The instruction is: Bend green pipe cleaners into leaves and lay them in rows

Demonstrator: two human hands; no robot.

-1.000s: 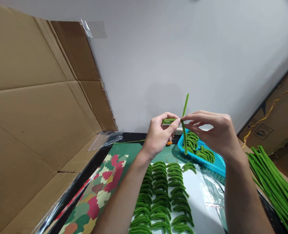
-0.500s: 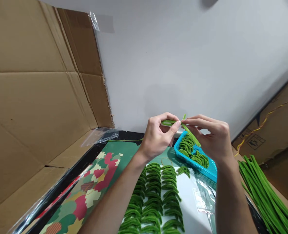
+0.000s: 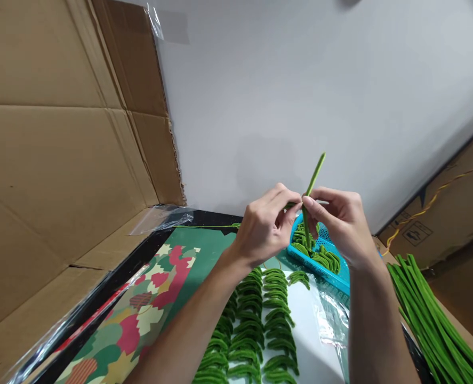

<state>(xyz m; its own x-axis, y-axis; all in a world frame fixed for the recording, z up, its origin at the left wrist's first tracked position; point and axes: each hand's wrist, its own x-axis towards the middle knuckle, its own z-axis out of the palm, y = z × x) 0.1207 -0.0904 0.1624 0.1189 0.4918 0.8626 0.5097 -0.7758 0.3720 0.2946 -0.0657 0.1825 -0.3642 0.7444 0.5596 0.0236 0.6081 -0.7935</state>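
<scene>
Fuzzy green stems point(image 3: 315, 173) cross between my two hands, one pointing up and down past my fingertips. My left hand point(image 3: 266, 221) pinches a green piece that is mostly hidden behind its fingers. Thumb and fingers of my right hand point(image 3: 336, 218) are closed on the upright stem at the crossing point. Below the hands, a white sheet point(image 3: 310, 330) bears columns of curved green pieces point(image 3: 247, 330). Just behind, a blue basket point(image 3: 322, 274) holds more curved green pieces.
Long green stems point(image 3: 436, 320) lie in a bundle at the right. Cardboard point(image 3: 52, 176) stands at the left, beside a patterned sheet point(image 3: 140, 314). A clear plastic bag point(image 3: 162, 218) lies near the white wall point(image 3: 260, 96). Yellow wire point(image 3: 432, 197) runs over a box at the right.
The stem between my hands has swung upright, its upper end now rising well above my fingers. My right hand has turned and shifted slightly left. The view has moved slightly.
</scene>
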